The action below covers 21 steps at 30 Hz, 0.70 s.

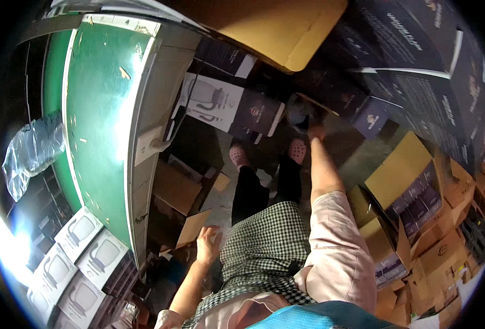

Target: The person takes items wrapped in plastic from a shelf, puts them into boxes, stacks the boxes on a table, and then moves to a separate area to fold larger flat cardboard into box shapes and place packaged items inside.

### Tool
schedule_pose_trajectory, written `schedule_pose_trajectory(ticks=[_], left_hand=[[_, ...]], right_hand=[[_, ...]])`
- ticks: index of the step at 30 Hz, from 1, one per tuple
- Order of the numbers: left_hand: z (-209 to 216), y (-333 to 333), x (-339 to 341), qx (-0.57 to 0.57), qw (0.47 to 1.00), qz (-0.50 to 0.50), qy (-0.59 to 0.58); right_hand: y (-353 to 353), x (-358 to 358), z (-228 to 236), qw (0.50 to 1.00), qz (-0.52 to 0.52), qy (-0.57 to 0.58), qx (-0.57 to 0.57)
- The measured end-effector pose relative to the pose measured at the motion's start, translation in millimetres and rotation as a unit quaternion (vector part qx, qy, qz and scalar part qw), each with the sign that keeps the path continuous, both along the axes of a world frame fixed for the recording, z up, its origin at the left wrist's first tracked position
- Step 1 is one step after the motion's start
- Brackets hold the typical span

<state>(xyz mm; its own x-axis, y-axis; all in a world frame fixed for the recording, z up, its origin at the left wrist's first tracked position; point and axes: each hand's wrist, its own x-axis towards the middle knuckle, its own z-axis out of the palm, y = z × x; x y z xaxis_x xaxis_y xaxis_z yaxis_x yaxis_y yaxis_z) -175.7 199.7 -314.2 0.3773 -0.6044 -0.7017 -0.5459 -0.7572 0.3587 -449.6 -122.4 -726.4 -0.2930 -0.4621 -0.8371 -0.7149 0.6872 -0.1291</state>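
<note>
**At the Far Centre: Right Hand at the Dark Object, Reach Made, Removal Not Shown**

Beyond my feet, my right hand [317, 131] extends to a dark, rounded object [298, 113], just right of a white-and-dark box [232, 109]. Object type: not identifiable. Right fingers: blurred and in shadow; I cannot tell whether they are apart or closed on it.

On the near left, my left hand [208, 245] is beside a raised carton flap [193, 228]. Left fingers: loosely curled and apart, nothing visible between them.

Status, as I judge it:
- Done: the reach appears complete. On the right, the open carton [399, 170] contains rows of small purple boxes [416, 206]. On the near left, white picture boxes [80, 233] are stacked beside the green table [102, 109].
- Left: the dark object is not yet clear of the far boxes, and the right carton's flaps are not yet closed. Overall count remaining: not determinable.
</note>
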Motion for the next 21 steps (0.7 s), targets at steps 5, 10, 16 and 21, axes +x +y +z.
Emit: schedule_pose_trajectory(ticks=[5,10,16,21], left_hand=[[-59.6,-45.0,23.4,0.036,0.997,0.057,0.033],[-118.9,-86.3,19.7,-0.026,0.993,0.082,0.084],[-121.8,-179.5,-5.0,0.044,0.992,-0.002,0.121],[-101.5,-167.7,-27.5,0.005,0.988,-0.143,0.066]], right_hand=[[17.5,-18.1,-11.1,0.991,0.096,0.006,-0.093],[53.9,-18.5,75.9,0.989,0.020,0.032,-0.142],[96.5,-87.3,149.9,0.960,0.006,0.062,-0.272],[126.7,-114.0,254.4,0.968,0.012,0.034,-0.247]])
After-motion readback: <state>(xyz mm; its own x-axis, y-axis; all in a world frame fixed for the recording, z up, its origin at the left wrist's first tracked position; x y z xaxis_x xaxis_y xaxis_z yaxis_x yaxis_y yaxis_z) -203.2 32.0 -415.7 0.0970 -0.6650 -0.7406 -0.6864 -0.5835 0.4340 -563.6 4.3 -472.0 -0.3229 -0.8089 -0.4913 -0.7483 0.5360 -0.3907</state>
